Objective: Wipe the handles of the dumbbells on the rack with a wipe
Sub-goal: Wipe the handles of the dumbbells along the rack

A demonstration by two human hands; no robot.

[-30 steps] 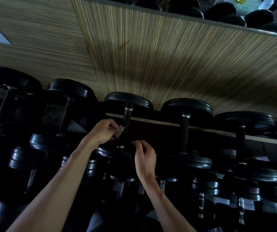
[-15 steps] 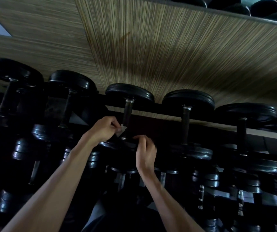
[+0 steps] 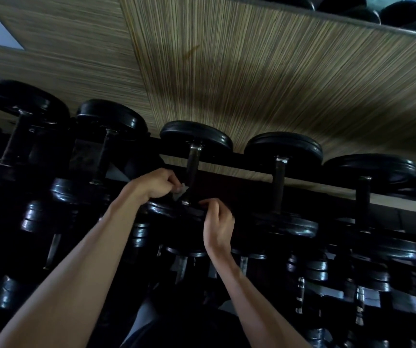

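So the person is standing right up against the rack (image 3: 302, 183), arms reaching in toward the top row of dumbbells; the one they're on is the middle dumbbell (image 3: 194, 136), third from the left, lying with its far head against the striped wall panel (image 3: 252, 84). Their left hand (image 3: 151, 184) has its fingers curled and pinching a small pale wipe (image 3: 180, 193); the wipe sits right against the low end of that dumbbell's handle (image 3: 192, 169), just above the near head. Their right hand (image 3: 218, 227) is loosely curled, fingertips resting on the rim of the near head, holding nothing as far as I can see; looks like it's just steadying the weight. It's pretty dim in there, so I can't say whether the wipe actually wraps round the bar or only touches one side.

My read: they're mid-wipe on this one handle, near the bottom of it; the upper stretch toward the far head looks bare of any cloth right now. Next move probably calls for sliding the wipe up along the bar, and getting round the back side too, with the other hand keeping the dumbbell from rolling; then on to the next dumbbell (image 3: 282, 149) to the right, whose handle is free and easy to reach. Plenty more rows of weights lower down, so I'd guess the job has a long way to go.
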